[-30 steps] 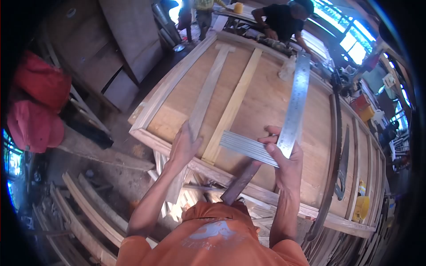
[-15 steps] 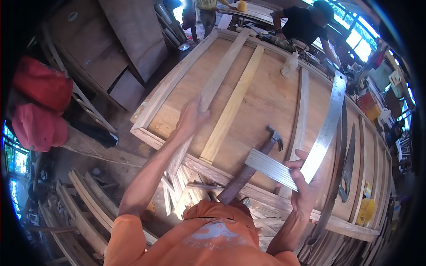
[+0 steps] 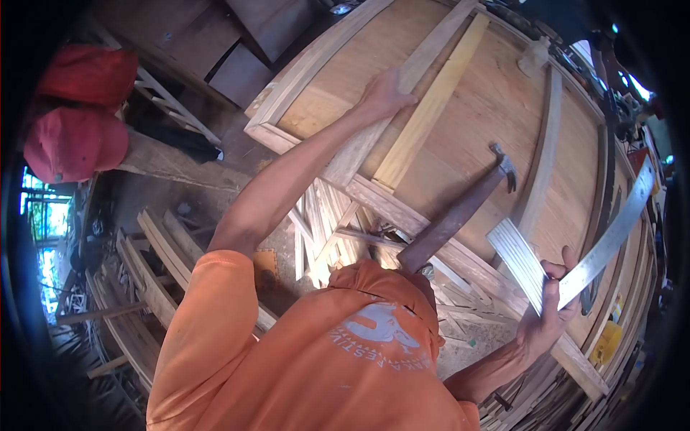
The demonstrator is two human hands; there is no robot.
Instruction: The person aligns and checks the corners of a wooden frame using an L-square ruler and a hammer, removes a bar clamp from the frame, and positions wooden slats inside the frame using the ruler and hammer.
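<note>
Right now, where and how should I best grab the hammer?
Probably by the handle, from your own side: it slants toward you and its near end seems to jut past the frame, while the claw head lies farther in. Your right hand holds the metal square.

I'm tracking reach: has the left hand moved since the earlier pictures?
Yes: the left hand moved forward, farther from the near end of the yellow strip.

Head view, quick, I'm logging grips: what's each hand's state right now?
Left hand: closed on the long, flat, pale-brown wooden strip.
Right hand: holding the silver metal L-shaped square near its corner.
</note>
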